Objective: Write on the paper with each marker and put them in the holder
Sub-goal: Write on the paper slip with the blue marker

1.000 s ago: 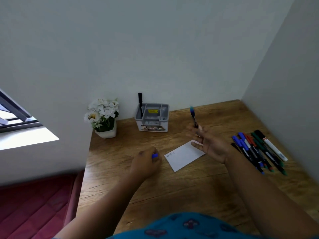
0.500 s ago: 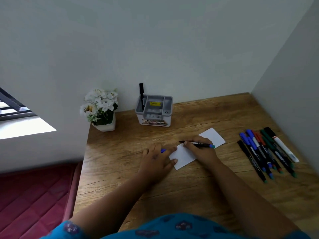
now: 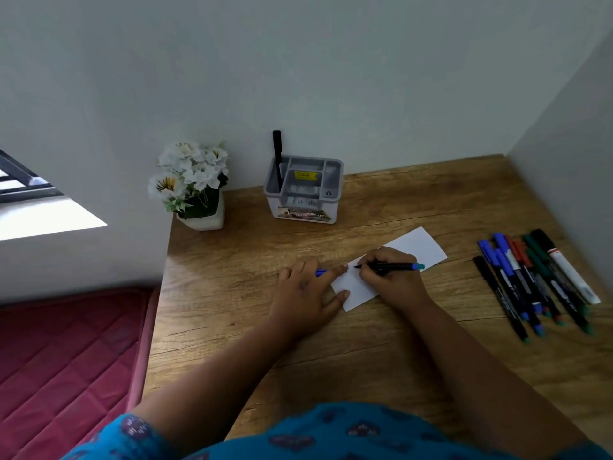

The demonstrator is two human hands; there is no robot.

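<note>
White paper (image 3: 418,249), a small sheet lying at an angle on the wooden desk (image 3: 252,247), is the landmark here, and much of its middle is hidden under the right hand (image 3: 393,280). Any marks on the near-left part of the paper are too faint to read. The right hand is curled closed around a black marker (image 3: 386,267) with a blue-green end, held low and nearly level, its tip touching the paper at the left (the fingers cover the middle of the barrel). The left hand (image 3: 306,293) lies palm down at the paper's left end, fingers spread, with fingertips (image 3: 340,270) pressing on the sheet's corner; a blue cap (image 3: 321,273) shows from beneath those fingers, mostly covered, so how it is gripped cannot be told. Both forearms reach in from the bottom edge, where a blue patterned sleeve (image 3: 331,433) is cut off. To the right of the paper, well apart, loose markers (image 3: 530,277) lie side by side in a row; they overlap, so their exact count is unclear. Behind the paper, near the wall, stands the grey holder (image 3: 303,194) with 1 black marker (image 3: 277,154) upright in its left compartment; its label print is unreadable. Left of the holder sits a white pot of flowers (image 3: 190,180).
</note>
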